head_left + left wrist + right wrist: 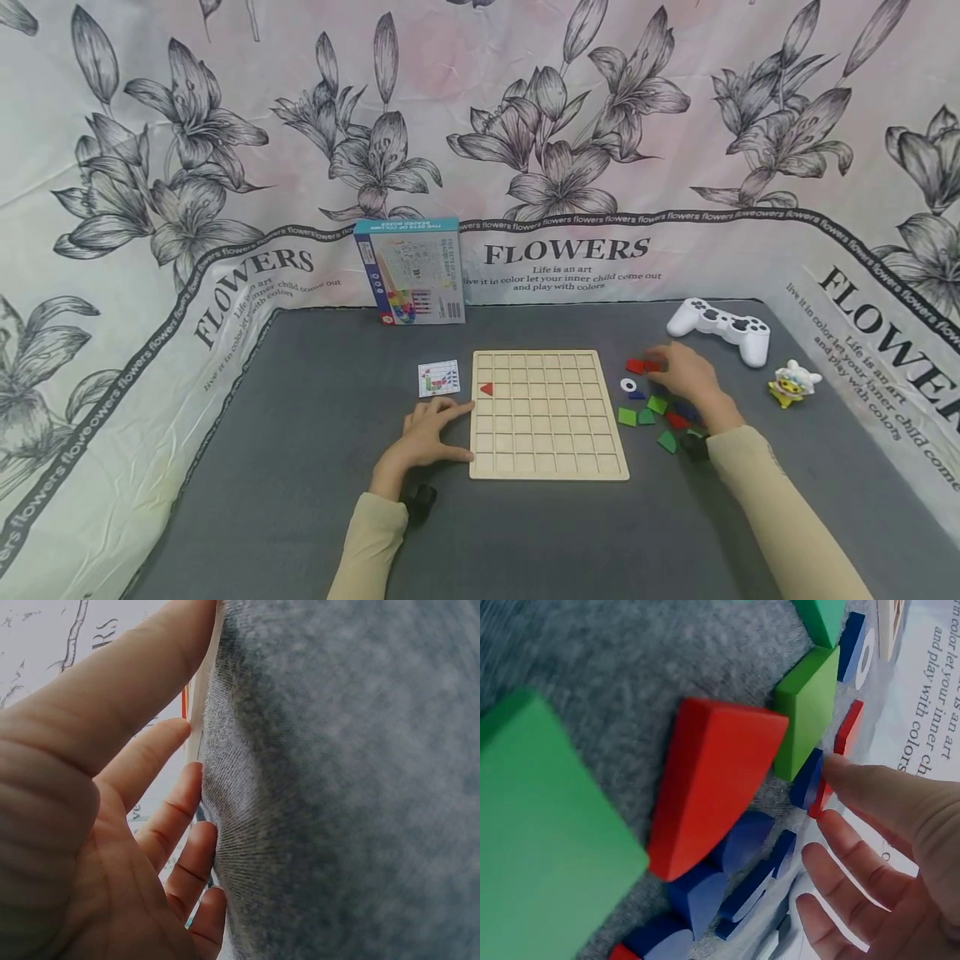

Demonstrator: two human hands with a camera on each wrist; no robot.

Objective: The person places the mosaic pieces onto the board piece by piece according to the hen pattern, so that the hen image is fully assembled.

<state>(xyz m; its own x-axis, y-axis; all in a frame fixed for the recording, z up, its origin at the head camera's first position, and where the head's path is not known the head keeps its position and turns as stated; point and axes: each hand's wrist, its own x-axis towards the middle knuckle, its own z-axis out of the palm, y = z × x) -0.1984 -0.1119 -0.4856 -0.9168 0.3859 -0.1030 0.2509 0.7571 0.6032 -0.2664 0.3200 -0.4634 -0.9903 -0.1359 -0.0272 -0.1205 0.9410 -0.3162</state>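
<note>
A pale wooden grid board [547, 417] lies on the dark table, with a red triangular piece [487, 389] in a square near its upper left. My left hand [423, 433] rests at the board's left edge, thumb and index fingertip spread against it. To the right of the board, my right hand [686, 375] pinches a red piece [822, 796] between thumb and index finger, low over the cloth. A second red piece [634, 366] lies just left of those fingertips. Several green, blue and red pieces, among them a light green square [627, 417], are scattered below this hand.
A small printed pattern card [438, 379] lies left of the board's top corner. Behind stands a teal-topped box [412, 275] against the flowered cloth. A white game controller [720, 329] and a small yellow-and-white figurine [793, 383] are at the right.
</note>
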